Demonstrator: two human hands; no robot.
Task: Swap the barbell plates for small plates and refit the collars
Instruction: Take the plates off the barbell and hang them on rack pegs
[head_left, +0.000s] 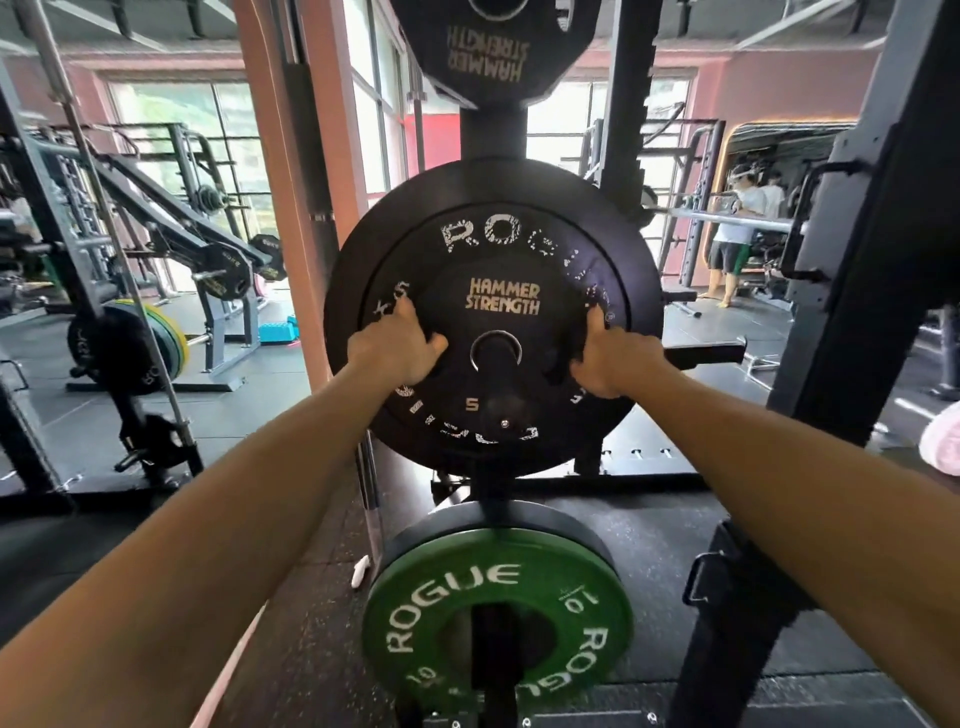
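A small black Hammer Strength plate (502, 317) marked 5 sits on a horizontal peg (496, 352) of a storage rack, in front of a large black Rogue bumper plate (363, 249). My left hand (397, 347) grips the small plate's left edge, fingers curled round it. My right hand (605, 358) grips its right edge the same way. Below hangs a green Rogue 10 plate (415, 587) on a lower peg. No collar is visible.
Another Hammer Strength plate (485, 52) hangs above on the rack post (491, 132). A barbell (104, 208) leans at the left. Dark rack uprights (857, 286) stand at the right. A person (737, 234) stands far right by other machines.
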